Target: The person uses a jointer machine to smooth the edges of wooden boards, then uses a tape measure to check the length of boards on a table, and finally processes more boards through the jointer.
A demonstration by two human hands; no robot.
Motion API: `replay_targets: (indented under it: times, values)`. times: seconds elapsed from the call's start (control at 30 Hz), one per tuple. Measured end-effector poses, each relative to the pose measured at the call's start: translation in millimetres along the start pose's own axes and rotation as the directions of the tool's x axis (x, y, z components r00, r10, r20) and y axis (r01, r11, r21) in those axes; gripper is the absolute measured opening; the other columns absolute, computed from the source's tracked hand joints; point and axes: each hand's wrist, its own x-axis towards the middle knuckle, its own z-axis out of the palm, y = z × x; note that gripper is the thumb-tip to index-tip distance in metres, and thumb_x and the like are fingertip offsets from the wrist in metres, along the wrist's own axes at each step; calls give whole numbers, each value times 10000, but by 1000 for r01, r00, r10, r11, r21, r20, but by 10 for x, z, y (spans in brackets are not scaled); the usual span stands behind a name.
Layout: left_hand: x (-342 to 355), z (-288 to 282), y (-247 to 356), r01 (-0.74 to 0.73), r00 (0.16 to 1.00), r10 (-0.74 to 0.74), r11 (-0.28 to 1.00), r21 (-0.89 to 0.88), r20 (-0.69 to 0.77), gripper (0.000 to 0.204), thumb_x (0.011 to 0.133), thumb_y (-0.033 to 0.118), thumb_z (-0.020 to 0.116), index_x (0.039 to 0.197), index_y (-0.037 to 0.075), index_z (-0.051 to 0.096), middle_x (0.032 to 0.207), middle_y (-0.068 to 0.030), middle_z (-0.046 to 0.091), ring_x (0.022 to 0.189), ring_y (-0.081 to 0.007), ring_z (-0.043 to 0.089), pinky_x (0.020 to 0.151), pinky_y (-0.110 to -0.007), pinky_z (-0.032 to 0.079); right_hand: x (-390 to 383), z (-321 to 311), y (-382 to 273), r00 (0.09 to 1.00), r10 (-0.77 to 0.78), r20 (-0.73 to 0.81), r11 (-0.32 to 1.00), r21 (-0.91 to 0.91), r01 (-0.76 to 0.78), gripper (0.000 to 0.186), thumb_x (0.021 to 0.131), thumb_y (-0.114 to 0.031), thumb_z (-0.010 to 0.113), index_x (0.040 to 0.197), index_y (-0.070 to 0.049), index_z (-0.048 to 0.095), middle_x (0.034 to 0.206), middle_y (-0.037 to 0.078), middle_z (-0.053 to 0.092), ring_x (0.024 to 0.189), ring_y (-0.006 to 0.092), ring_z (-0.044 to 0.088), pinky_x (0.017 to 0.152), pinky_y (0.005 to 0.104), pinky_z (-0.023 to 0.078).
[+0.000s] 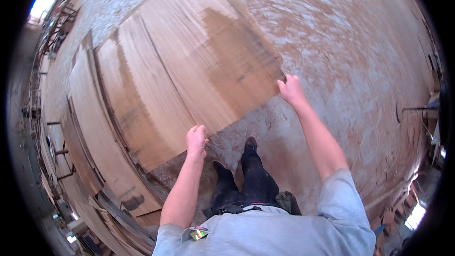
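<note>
A wide, pale wooden board [175,42] with darker brown stained patches slants away from me toward the upper left. A dark lengthwise line runs down it; I cannot tell whether this is a seam between two boards or a crack. My left hand [196,140] is closed on the near edge, close to where that line ends. At the near right corner, my right hand [291,90] grips the board with the thumb on top. Both arms reach forward. The fingers under the wood are hidden.
Long planks [111,147] lie stacked on the left, partly beneath the board's left side. The dusty, reddish-brown floor [341,57] has whitish streaks. My dark shoes [250,144] stand just short of the near edge. Racks and clutter [57,33] line the far left; more stands along the right wall.
</note>
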Motion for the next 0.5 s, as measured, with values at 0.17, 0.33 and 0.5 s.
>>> replay_targets:
  times: [0.17, 0.33, 0.5]
  values:
    - [47, -55, -37, -47, 999, 47, 998, 51, -8, 263, 933, 273, 564, 1008, 27, 619, 677, 27, 464, 582, -95, 453, 514, -271, 417, 68, -142, 7, 999, -51, 0, 999, -11, 51, 399, 855, -324, 618, 1013, 41, 647, 852, 298, 626, 907, 473, 611, 848, 487, 497]
    - [-19, -350, -40, -108, 992, 102, 990, 94, 68, 311, 953, 328, 554, 912, 26, 620, 689, -7, 516, 571, -124, 477, 502, -297, 415, -63, -340, -8, 995, 66, 82, 975, 207, -81, 366, 865, -358, 634, 942, 0, 653, 721, 180, 660, 736, 370, 664, 682, 443, 530]
    - [-463, -819, -43, -99, 946, 94, 995, -1, 310, 292, 991, 323, 500, 979, 43, 583, 780, -36, 613, 600, -124, 554, 515, -277, 494, -637, -565, 37, 861, 68, 504, 658, 626, -419, 314, 926, -360, 585, 991, -57, 636, 839, 56, 691, 725, 197, 677, 592, 370, 532]
